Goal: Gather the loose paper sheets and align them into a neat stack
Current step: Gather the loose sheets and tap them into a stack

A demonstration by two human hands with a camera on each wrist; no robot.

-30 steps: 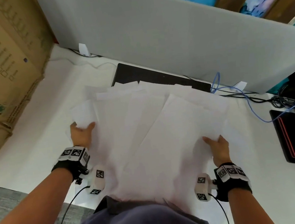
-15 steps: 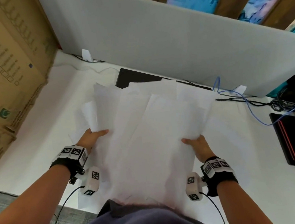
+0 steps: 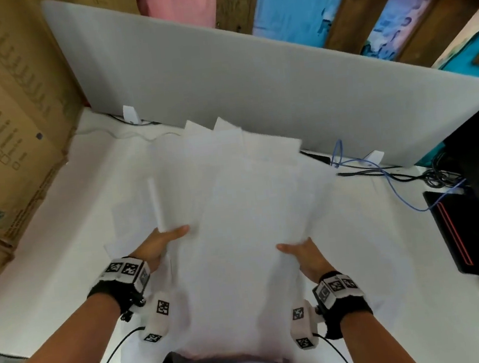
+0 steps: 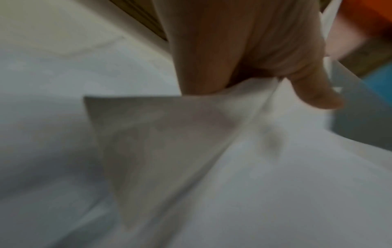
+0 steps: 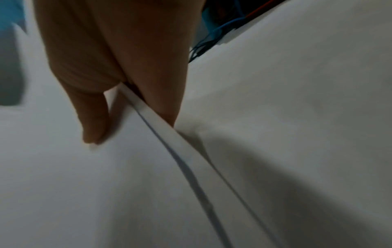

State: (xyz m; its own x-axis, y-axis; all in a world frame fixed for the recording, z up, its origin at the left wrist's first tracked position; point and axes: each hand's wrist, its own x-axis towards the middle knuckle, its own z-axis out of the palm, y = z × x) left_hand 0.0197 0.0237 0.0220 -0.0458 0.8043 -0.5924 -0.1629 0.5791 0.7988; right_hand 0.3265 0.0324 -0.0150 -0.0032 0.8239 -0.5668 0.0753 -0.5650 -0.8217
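Note:
Several white paper sheets [image 3: 245,219] are bunched together and lifted off the white table [image 3: 59,237], their top edges uneven and fanned. My left hand [image 3: 162,244] grips the bundle's left edge, thumb on top. My right hand [image 3: 303,256] grips the right edge, thumb lying over the top sheet. In the left wrist view the thumb [image 4: 314,94] and fingers pinch the sheets [image 4: 191,134]. In the right wrist view the thumb [image 5: 91,117] presses the top sheet [image 5: 106,184] and the fingers sit under the edges. More sheets lie under the left hand on the table.
A grey partition [image 3: 251,84] stands at the back of the table. Cardboard boxes [image 3: 1,119] line the left side. A blue cable [image 3: 393,181] and black cables lie at the right rear, beside a black device with red stripes [image 3: 464,230].
Both hands have drawn inward, squeezing the spread sheets into a narrower bundle and raising it; the black item behind is now mostly covered by the paper.

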